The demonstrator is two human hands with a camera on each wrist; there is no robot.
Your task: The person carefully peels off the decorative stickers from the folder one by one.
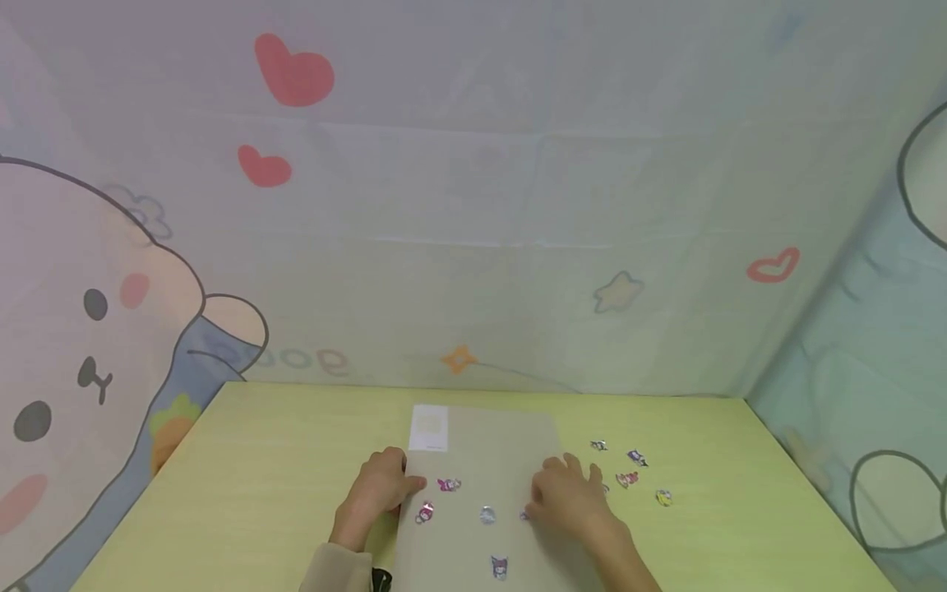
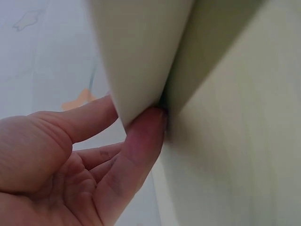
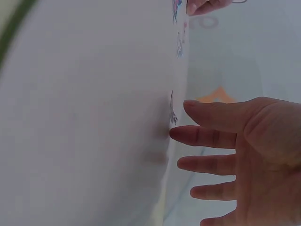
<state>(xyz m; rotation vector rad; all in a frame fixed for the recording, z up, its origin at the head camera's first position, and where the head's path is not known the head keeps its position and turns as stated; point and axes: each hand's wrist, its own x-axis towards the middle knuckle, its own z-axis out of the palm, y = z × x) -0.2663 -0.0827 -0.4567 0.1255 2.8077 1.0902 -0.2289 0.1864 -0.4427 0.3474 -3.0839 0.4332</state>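
A pale grey-beige board [image 1: 488,444] lies in front of me, with several small cartoon stickers on it. My left hand [image 1: 381,485] holds its left edge. In the left wrist view the thumb is on one face of the board and a fingertip [image 2: 146,125] at the lower edge. My right hand [image 1: 573,501] is over the board's right side, fingers spread and fairly straight. Its thumb and index fingertip are right at a small sticker [image 3: 173,110], partly hidden from above. Nearest the left hand are a pink sticker [image 1: 449,485] and a ring-shaped one [image 1: 425,512].
A round clear sticker [image 1: 487,515] and a purple character sticker [image 1: 500,567] are on the board's middle and front. A white card [image 1: 429,427] sits at its far left corner. Several more stickers, one yellow [image 1: 663,497], lie on the yellow-green table [image 1: 703,460] to the right.
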